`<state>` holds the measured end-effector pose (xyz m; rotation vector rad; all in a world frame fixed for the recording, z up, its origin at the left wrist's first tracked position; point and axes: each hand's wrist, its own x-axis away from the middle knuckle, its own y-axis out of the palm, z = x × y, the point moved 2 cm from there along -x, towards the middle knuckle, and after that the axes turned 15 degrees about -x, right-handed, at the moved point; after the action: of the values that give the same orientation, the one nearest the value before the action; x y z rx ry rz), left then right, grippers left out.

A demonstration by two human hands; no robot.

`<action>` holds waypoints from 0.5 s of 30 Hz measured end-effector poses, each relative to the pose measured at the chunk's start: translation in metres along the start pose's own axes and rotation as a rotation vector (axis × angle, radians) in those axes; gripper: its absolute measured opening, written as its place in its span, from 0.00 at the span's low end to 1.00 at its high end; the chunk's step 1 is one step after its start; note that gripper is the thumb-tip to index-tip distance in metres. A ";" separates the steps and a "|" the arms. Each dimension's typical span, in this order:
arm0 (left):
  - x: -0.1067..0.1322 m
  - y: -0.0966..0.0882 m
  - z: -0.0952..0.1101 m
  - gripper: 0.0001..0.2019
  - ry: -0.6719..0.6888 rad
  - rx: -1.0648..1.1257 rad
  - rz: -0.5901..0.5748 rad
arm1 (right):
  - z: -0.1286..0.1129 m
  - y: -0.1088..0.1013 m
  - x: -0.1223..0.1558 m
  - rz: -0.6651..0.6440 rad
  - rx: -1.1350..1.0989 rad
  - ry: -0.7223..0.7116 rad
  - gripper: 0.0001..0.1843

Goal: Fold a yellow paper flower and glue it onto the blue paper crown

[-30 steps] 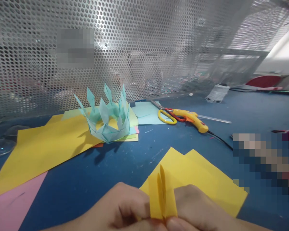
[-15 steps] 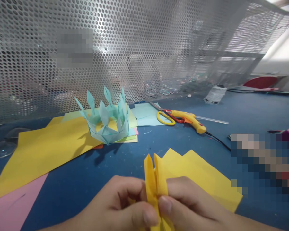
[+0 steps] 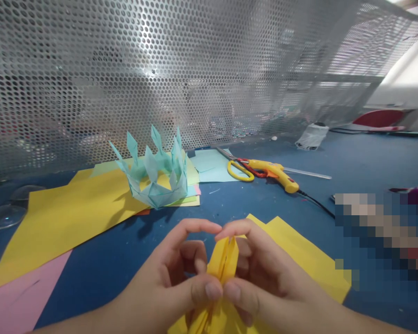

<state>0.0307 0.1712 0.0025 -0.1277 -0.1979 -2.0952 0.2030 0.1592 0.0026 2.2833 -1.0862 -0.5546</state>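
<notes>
The left hand (image 3: pixel 181 273) and right hand (image 3: pixel 264 273) grasp a folded yellow paper (image 3: pixel 231 258) in their fingers, above the desk (image 3: pixel 101 260). Yellow sheets (image 3: pixel 299 255) lie just beyond the right hand. Farther back are a blue paper crown (image 3: pixel 158 194), scissors (image 3: pixel 235 160), a glue gun (image 3: pixel 283 178) and a perforated panel (image 3: pixel 195 55).

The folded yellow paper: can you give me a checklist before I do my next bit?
1. Left hand on the folded yellow paper: ok, thumb on it.
2. Right hand on it too: ok, thumb on it.
3. Slit down its middle closed: not ok, it shows.
4. Blue paper crown clear of your hands: ok.
5. Scissors clear of your hands: ok.
6. Glue gun cool: cannot tell.
</notes>
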 end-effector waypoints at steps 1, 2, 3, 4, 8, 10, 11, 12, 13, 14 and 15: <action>0.000 0.000 -0.001 0.29 -0.001 -0.004 -0.001 | -0.001 0.001 -0.001 0.018 -0.017 0.007 0.14; 0.001 -0.001 -0.001 0.30 -0.004 -0.012 0.001 | -0.001 0.001 -0.002 0.045 -0.023 0.014 0.15; 0.000 -0.001 -0.001 0.30 -0.020 -0.025 0.006 | -0.002 0.001 -0.003 0.073 -0.019 0.022 0.16; 0.000 -0.001 0.000 0.31 -0.029 -0.034 0.010 | -0.003 0.001 -0.003 0.106 -0.008 0.026 0.16; -0.003 -0.002 0.002 0.27 -0.043 -0.065 0.015 | -0.004 0.000 -0.003 0.193 0.036 0.065 0.18; -0.004 -0.001 0.002 0.25 -0.029 -0.059 0.015 | -0.003 -0.001 0.000 0.199 0.037 0.059 0.19; -0.004 -0.001 0.002 0.24 -0.018 -0.051 0.013 | -0.002 -0.001 0.002 0.208 0.044 0.048 0.19; -0.004 -0.001 0.002 0.23 -0.005 -0.042 0.008 | -0.002 -0.002 0.003 0.218 0.059 0.032 0.19; -0.004 -0.001 0.002 0.22 0.011 -0.031 0.002 | -0.001 -0.003 0.005 0.227 0.082 0.021 0.19; -0.004 -0.001 0.002 0.20 0.025 -0.026 -0.004 | -0.001 -0.004 0.006 0.233 0.113 0.014 0.17; -0.004 -0.001 0.003 0.19 0.037 -0.021 -0.006 | -0.001 -0.005 0.006 0.233 0.151 0.017 0.16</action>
<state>0.0323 0.1756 0.0044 -0.1014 -0.1546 -2.1047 0.2103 0.1573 -0.0004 2.2399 -1.4039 -0.3712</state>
